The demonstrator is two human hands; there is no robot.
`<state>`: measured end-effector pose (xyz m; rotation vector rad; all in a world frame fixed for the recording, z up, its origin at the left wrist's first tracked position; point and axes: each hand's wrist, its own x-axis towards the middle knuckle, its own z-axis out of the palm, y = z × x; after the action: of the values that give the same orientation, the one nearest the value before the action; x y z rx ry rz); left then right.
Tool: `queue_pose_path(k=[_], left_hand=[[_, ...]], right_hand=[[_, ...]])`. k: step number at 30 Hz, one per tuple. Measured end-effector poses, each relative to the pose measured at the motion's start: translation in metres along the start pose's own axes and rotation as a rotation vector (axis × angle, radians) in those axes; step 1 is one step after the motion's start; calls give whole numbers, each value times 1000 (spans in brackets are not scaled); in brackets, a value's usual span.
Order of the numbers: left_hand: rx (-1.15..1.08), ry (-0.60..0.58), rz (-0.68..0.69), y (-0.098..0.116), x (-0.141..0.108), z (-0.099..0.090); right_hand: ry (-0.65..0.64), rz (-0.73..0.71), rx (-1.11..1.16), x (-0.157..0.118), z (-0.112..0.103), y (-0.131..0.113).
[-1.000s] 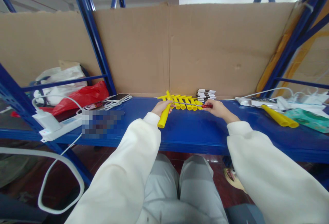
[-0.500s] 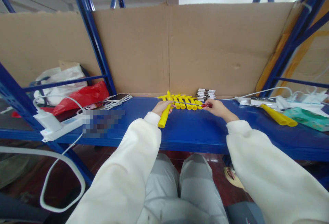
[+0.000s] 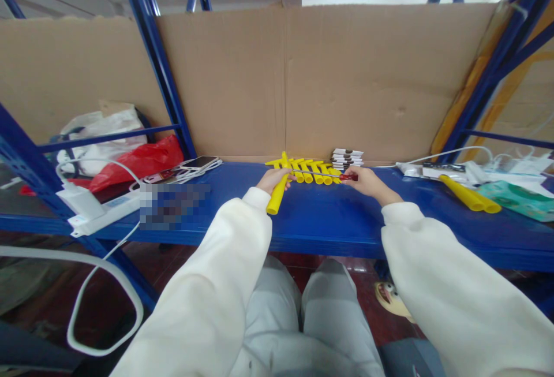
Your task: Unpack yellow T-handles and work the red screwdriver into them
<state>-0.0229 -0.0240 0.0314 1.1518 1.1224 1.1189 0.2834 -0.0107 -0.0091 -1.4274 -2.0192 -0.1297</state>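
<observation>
My left hand is closed around a yellow plastic tube-like piece, which has a short crosspiece near its far end. In my right hand is a screwdriver with a dark red handle. Its thin metal shaft points left and reaches the yellow piece beside my left fingers; the exact contact of the tip is too small to make out. Behind the shaft, several similar yellow pieces lie in a row on the blue shelf.
Small black-and-white packs are stacked against the cardboard. Two yellow tubes lie at right beside a green packet. A phone, cables, a power strip and a red bag occupy the left.
</observation>
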Motion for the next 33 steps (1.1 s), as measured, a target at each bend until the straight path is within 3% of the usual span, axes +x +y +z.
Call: queue_pose_path(k=[33], left_hand=[[120,-36,-7,2,-5,1]], right_hand=[[-8,25,-127,-1,-5,-4]])
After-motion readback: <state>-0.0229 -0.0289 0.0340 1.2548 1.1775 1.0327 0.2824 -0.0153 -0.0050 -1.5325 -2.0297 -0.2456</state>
